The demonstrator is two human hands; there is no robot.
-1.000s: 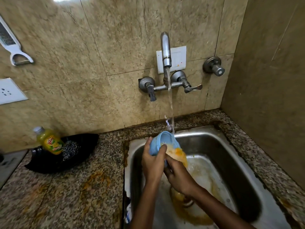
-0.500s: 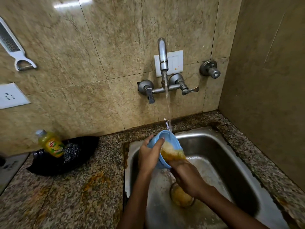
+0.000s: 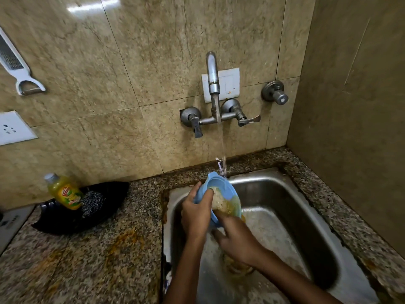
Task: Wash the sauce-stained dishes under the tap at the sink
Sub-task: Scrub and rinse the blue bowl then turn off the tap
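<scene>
— Left hand [image 3: 195, 212] grips the blue bowl [image 3: 221, 197] at its near left rim, thumb laid over the edge into the inside, the other fingers curled behind the wall. Do you see it the same way?

— Yes. And the bowl is tilted, its mouth turned toward the person and a little to the right, held above the back left part of the sink [image 3: 295, 194]. I think this is so the dirty water can run out instead of collecting.

— And the right hand [image 3: 237, 238]?

— It comes from below, with the fingers reaching to the lower rim where the orange-yellow sauce sits. It seems to rub there, but whether the fingers are bent or straight I cannot tell, the hand is blurred.

— Where does the water fall?

— The stream [image 3: 223, 145] drops from the tap [image 3: 212, 73] and meets the far upper edge of the bowl, so it can flow down across the inside toward the sauce. This is surely why the bowl is held so high and close to the wall.

— What is around?

— Sauce-coloured water lies at the drain under the right wrist. On the stained granite counter [image 3: 92, 260], well to the left, a yellow soap bottle [image 3: 65, 191] leans in a black tray [image 3: 105, 207] beside a steel scrubber [image 3: 92, 202]. A white grater [image 3: 15, 62] hangs on the wall.

— So the bowl is not clean yet?

— I judge not; much sauce remains inside.
</scene>
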